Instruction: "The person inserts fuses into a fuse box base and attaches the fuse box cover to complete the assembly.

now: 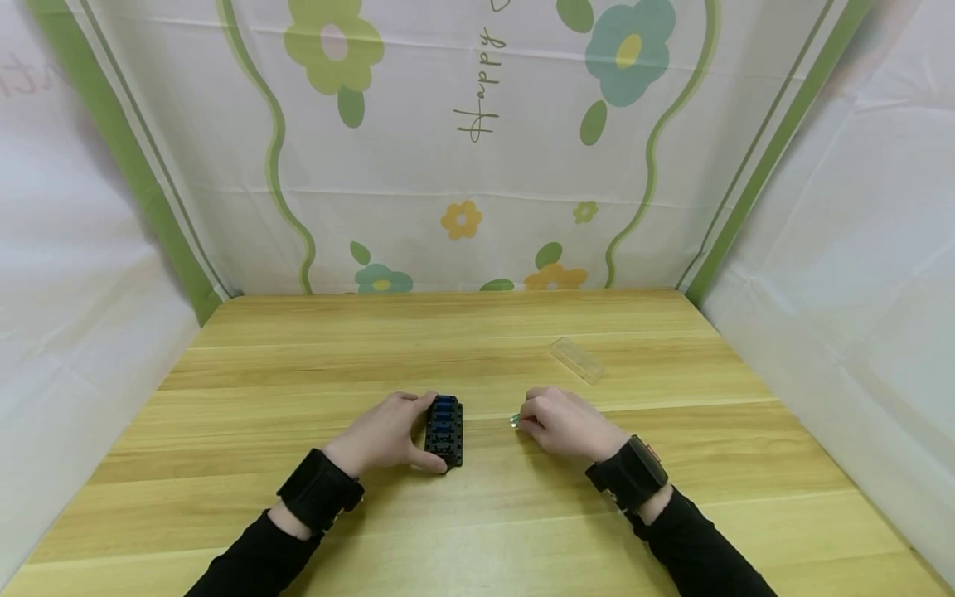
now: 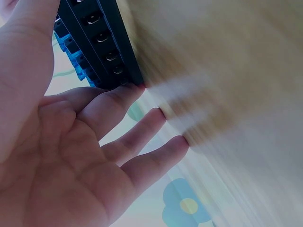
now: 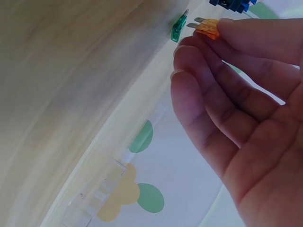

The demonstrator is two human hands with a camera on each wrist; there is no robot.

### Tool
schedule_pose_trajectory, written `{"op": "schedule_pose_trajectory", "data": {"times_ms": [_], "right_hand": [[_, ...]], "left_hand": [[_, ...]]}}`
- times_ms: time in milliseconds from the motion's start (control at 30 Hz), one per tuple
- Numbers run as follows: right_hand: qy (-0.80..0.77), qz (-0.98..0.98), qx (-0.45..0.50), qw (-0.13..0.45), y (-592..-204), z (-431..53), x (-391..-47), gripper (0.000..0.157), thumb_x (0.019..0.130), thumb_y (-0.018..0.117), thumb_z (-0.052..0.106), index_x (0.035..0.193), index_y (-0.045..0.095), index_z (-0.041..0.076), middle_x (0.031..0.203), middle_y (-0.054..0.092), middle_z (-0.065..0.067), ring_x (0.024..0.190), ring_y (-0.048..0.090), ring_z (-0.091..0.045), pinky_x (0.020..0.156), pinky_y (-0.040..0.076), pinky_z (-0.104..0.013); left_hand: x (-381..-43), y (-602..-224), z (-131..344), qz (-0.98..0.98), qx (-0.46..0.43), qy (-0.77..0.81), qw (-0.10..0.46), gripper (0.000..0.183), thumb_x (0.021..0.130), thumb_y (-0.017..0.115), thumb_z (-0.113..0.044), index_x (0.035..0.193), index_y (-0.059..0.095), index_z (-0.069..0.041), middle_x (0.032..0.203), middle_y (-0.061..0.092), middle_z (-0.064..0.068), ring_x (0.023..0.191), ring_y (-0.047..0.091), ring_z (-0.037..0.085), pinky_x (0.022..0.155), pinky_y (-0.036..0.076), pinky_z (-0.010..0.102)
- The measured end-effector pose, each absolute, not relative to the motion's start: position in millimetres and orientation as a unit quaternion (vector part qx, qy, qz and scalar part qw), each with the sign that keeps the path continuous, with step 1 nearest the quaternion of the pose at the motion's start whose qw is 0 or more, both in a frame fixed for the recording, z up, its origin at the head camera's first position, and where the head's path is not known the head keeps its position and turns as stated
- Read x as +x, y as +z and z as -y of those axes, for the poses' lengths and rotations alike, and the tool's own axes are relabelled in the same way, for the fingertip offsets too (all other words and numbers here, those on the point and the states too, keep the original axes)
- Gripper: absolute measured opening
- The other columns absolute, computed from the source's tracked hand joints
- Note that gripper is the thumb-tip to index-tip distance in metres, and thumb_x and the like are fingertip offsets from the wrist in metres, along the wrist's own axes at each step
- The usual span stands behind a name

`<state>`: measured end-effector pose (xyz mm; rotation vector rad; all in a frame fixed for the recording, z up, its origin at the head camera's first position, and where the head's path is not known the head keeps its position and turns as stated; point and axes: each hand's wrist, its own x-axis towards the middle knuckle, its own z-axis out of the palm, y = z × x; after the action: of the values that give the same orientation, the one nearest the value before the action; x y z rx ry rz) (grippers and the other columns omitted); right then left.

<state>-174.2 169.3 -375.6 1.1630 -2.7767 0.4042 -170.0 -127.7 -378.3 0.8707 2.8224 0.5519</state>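
Observation:
My left hand (image 1: pixel 384 433) grips a black fuse block (image 1: pixel 452 448), thumb at its near end and fingers at its far end. Blue pieces (image 1: pixel 443 414) sit in several of the block's slots. Seen in the left wrist view, the block's side (image 2: pixel 90 38) has a row of holes, and the other fingers spread out at the table surface. My right hand (image 1: pixel 563 421) pinches an orange blade fuse (image 3: pixel 208 29) between thumb and fingertip, its two metal prongs pointing outward. Just beyond those prongs a green blade fuse (image 3: pixel 178 27) lies on the table, near the fingertips.
A clear plastic cover (image 1: pixel 577 361) lies on the wooden table (image 1: pixel 418 332) behind my right hand. White cloth with flower prints (image 1: pixel 462 174) hangs at the table's back edge, and plain white cloth (image 1: pixel 858 249) hangs along both sides.

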Motion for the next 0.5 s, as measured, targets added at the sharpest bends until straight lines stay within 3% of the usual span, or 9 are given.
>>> {"op": "schedule_pose_trajectory", "data": {"times_ms": [500], "right_hand": [[0.129, 0.91, 0.386, 0.081, -377.5, -168.5, -175.6, 0.016, 0.086, 0.062, 0.01, 0.073, 0.064, 0.018, 0.073, 0.047, 0.012, 0.059, 0.043, -0.002, 0.051, 0.038, -0.016]], "left_hand": [[-170.8, -379.7, 127.5, -0.938, 0.287, 0.184, 0.066, 0.108, 0.065, 0.076, -0.062, 0.145, 0.038, -0.002, 0.132, 0.049, 0.021, 0.122, 0.046, 0.033, 0.098, 0.038, 0.041]]}}
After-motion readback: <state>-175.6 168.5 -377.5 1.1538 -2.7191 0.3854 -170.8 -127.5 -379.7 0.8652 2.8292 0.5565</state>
